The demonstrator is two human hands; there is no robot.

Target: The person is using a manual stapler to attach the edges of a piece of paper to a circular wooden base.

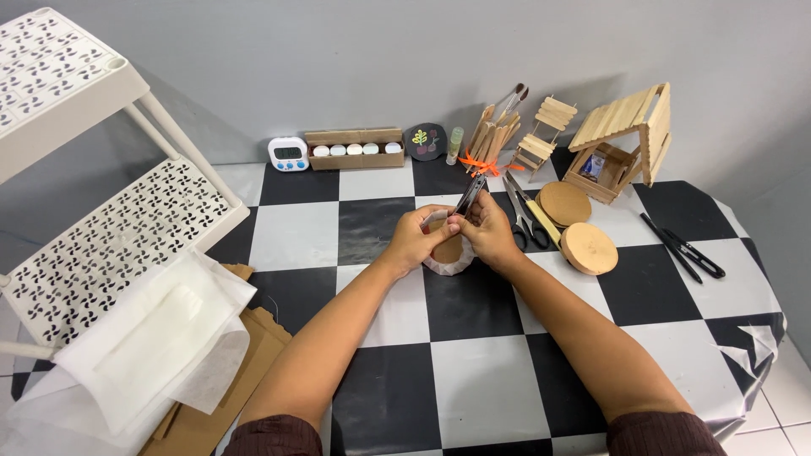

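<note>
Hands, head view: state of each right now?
Left hand: closed on the round wooden piece wrapped in white fabric.
Right hand: closed on the dark slim tool.

Grey wall [405,51] (plain), white rack [101,228]

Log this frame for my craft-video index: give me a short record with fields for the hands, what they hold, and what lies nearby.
left hand: grips a round brown disc wrapped in white fabric
right hand: pinches a dark slim tool above the disc
surface: black-and-white checked table
right of hands: scissors, two round wooden discs, black snips
back row: digital timer, small stick house
left: white shelf rack
</note>
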